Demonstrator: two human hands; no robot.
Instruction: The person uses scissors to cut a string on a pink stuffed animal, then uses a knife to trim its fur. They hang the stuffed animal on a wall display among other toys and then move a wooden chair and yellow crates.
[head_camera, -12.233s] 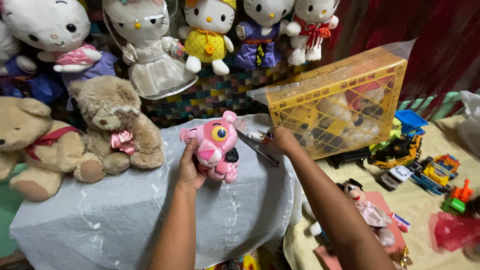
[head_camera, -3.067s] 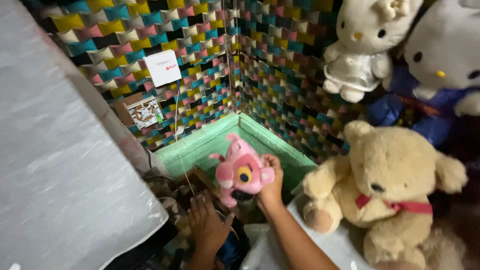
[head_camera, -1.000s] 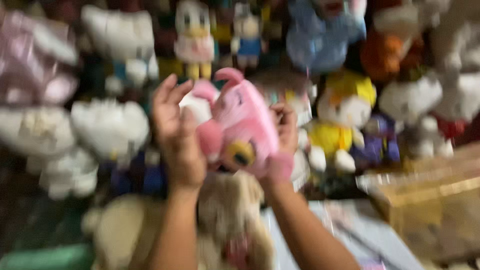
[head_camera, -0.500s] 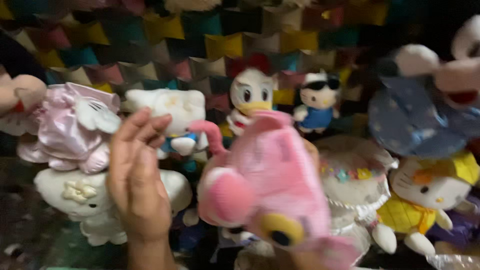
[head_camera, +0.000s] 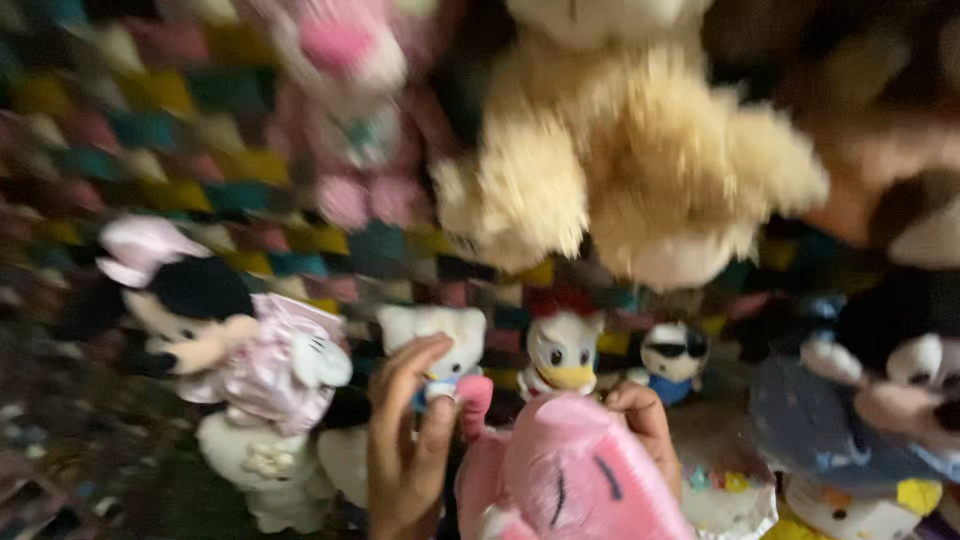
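- Pink plush toy sits at 6 o'clock in my view, bottom centre, cut off by the lower edge; a dark stitched eye line shows on its rounded head.
- Right hand grips the toy from its 3 o'clock side, fingers curled over the top of the head.
- Left hand is at the toy's 9 o'clock, palm spread and fingers up, touching the toy's raised pink ear; not closed around anything.
- Just behind, at 12 o'clock of the toy: a white cat plush, a duck plush, and a small figure with dark glasses.
- At 9 o'clock: a mouse plush in pink dress.
- At 3 o'clock: a mouse plush in blue.
- High at 12 o'clock: a blurred cream teddy bear.
- Backdrop is a multicoloured tiled wall; the whole frame is motion-blurred.
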